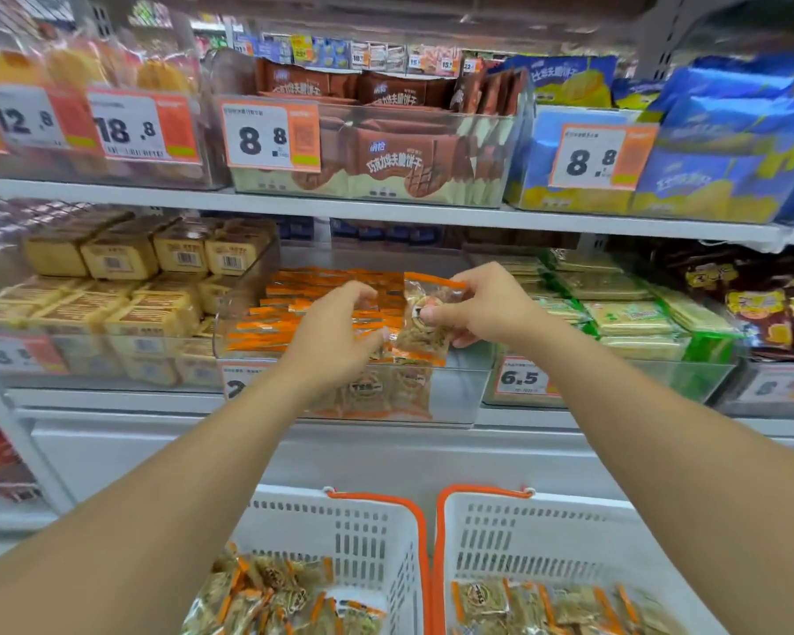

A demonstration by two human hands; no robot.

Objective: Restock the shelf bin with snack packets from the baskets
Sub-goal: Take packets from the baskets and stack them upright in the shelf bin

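A clear shelf bin [459,391] on the middle shelf holds rows of orange-edged snack packets [294,309]. My left hand [340,327] reaches into the bin, its fingers and thumb curled round the front packets of the row. Just to its right, my right hand [487,304] pinches one clear snack packet [425,323] with an orange top edge, held upright over the bin's front right part. Two white baskets with orange handles stand below: the left basket [363,533] and the right basket [546,538], both with more of the same packets in them.
Neighbouring bins hold yellow cakes [125,304] on the left and green-wrapped crackers [633,313] on the right. The shelf above carries brown biscuit packs [399,153] and blue packs [716,144] behind price tags. A white shelf front [386,451] lies between the bin and the baskets.
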